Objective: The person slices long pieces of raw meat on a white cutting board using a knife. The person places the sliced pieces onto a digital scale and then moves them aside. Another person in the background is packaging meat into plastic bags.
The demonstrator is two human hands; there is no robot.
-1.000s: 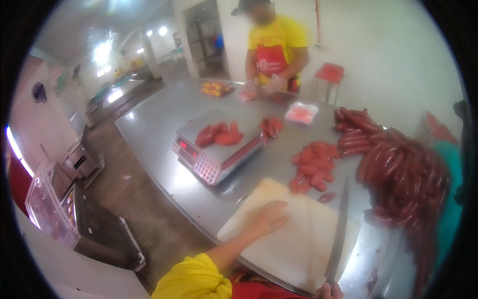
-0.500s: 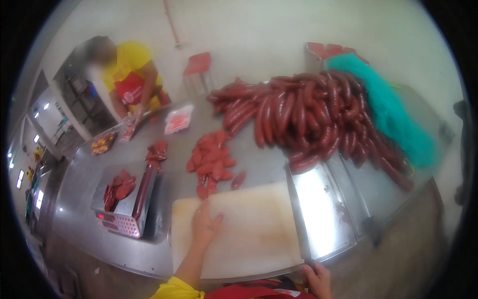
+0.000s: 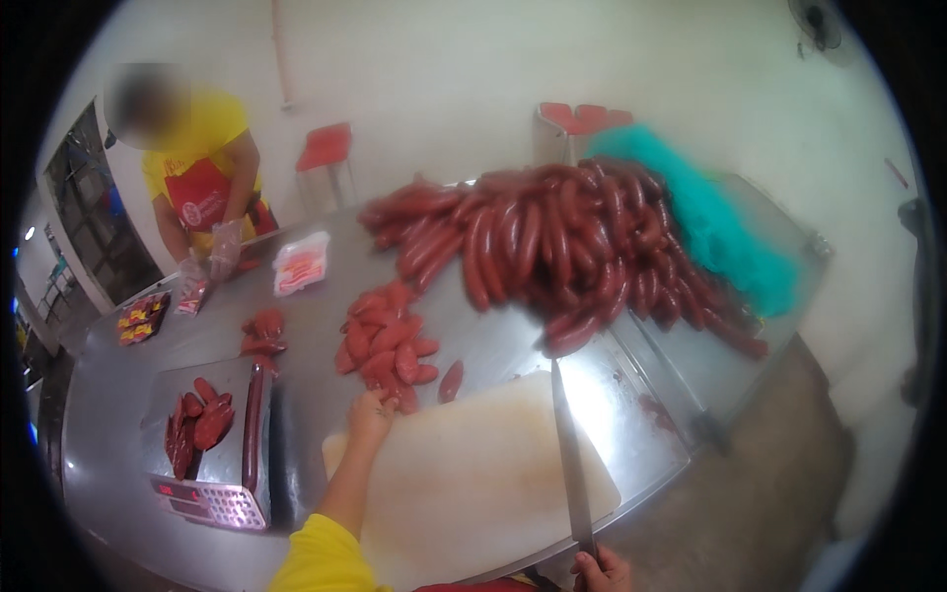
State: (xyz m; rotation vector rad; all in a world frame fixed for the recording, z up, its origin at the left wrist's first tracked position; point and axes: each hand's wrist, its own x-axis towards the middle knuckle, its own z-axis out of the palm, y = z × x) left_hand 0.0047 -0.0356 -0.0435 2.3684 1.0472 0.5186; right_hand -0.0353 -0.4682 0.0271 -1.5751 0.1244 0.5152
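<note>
Presently, head view, directions taken from the middle of the cutting board [image 3: 473, 483]. Item: handling, as judged. Soft-looking sausage slices [image 3: 390, 340], piled at eleven o'clock, call for light fingers drawing in a few from the near edge, without squashing them. The long-bladed knife [image 3: 570, 454] is best held steady on the three-o'clock side, well apart from the reaching fingers. Item: left hand [image 3: 371, 416], at ten o'clock, by the board's far corner; fingers bent, tips at the pile's near edge, touching. Whether they pinch a slice cannot be told. Item: right hand [image 3: 604, 570], at four o'clock; fingers wrapped round the knife handle, blade pointing roughly toward twelve along the board's right side. The hands stand well apart. Item: single slice [image 3: 451, 382], at twelve, just beyond the board. Item: heap of whole red sausages [image 3: 543, 237], between twelve and one. Item: digital scale [image 3: 219, 501], at nine, bearing further slices and one long sausage.
</note>
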